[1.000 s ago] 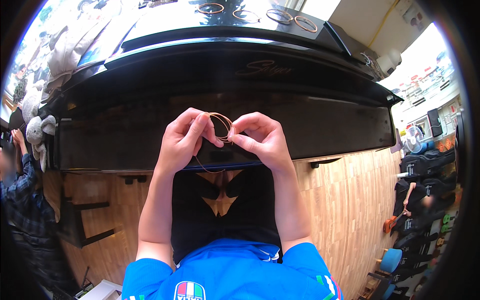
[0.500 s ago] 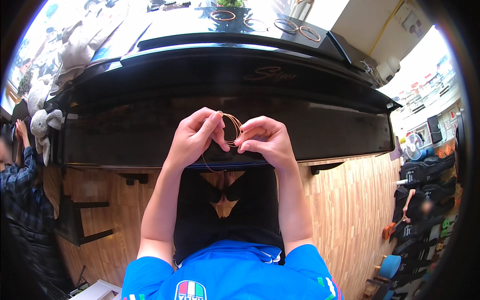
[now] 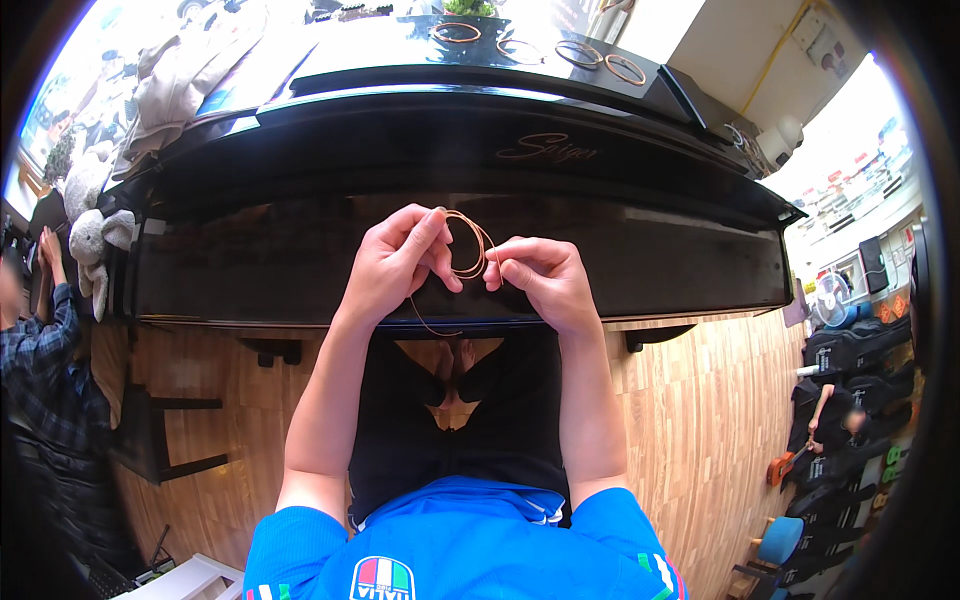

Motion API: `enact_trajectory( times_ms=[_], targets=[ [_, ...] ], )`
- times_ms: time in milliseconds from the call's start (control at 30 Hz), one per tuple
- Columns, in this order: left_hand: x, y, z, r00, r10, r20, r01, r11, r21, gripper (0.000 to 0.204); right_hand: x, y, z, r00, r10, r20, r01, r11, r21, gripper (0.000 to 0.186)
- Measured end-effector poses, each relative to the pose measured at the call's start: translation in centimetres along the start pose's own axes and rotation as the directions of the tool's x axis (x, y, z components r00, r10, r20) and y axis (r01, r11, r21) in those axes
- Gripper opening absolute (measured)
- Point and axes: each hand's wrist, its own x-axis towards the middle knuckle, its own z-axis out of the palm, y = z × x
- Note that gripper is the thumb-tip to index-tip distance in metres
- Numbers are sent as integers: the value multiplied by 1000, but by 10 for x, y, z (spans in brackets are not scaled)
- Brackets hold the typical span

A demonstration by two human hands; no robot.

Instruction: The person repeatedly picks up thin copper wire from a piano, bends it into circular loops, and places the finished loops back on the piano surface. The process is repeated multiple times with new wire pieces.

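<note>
Between my hands is a small coil of thin copper-coloured wire (image 3: 481, 234), its several loops held up in front of a dark, glossy piano (image 3: 300, 260). My left hand (image 3: 405, 255) pinches the upper left of the loops between thumb and fingers. On the other side, the thumb and fingertips of my right hand (image 3: 548, 280) close on a strand at the coil's right edge. A loose tail of the wire hangs below my left hand and curves toward the piano's front edge.
Several similar wire coils (image 3: 456, 33) lie on the piano top. A grey plush toy (image 3: 92, 238) sits at its left end, near a person in a plaid sleeve (image 3: 50, 330). Dark instrument cases (image 3: 850, 345), a blue stool (image 3: 780, 540) and another person holding a small guitar (image 3: 783, 468) are at right.
My right hand has shifted slightly to the right along the coil's edge, and the loops show rounder and wider. My left hand keeps its pinch. The view has tilted a little.
</note>
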Motion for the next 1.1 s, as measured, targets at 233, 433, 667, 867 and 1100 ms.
enact_trajectory(
  times_ms=[233, 433, 667, 867, 1100],
  targets=[
    [0, -5, -1, 999, 27, 44, -30, 997, 65, 27, 5, 0, 2, 1000, -21, 9, 20, 997, 68, 24],
    [0, -3, 0, 996, 13, 84, -20, 996, 89, 27, 2, -5, 10, 993, 90, -81, -94, 994, -54, 31],
    [0, -7, 2, 994, 50, 100, -58, 995, 82, 27, 2, 8, 14, 983, -55, -174, 35, 992, -118, 24],
    [0, -5, 1, 999, 29, 43, -31, 999, 44, 28, 2, 11, 18, 972, -110, -208, 56, 967, -250, 28],
    [0, 1, 0, 999, -12, -43, 12, 1000, 4, 29, 1, 2, 13, 983, -18, -182, -18, 981, -194, 25]
  ],
)
